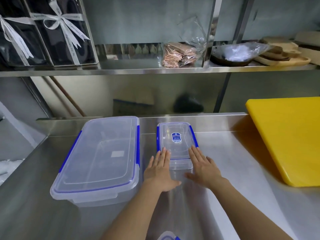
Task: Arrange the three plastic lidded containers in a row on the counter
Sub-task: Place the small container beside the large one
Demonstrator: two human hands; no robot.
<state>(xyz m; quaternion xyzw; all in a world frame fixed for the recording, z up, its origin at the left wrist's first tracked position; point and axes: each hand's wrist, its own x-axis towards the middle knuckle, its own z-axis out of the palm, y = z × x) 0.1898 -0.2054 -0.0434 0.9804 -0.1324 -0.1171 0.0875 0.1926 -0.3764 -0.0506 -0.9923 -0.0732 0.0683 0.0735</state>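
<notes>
A large clear lidded container [99,158] with blue side clips stands on the steel counter [233,161] at the left. To its right sits a smaller clear container [176,141] with blue clips and a blue label on its lid. My left hand [160,170] lies flat against its near left side, fingers straight. My right hand [203,166] lies flat against its near right side. Both palms press on the container between them. A corner of a third clear, blue-clipped container [167,237] peeks in at the bottom edge.
A thick yellow cutting board [290,139] lies on the counter at the right. Above the counter, a steel shelf [155,71] carries dark ribboned gift boxes [46,32], a bag of brown pieces [180,54], a wrapped dark bowl [233,54] and wooden trays [284,58].
</notes>
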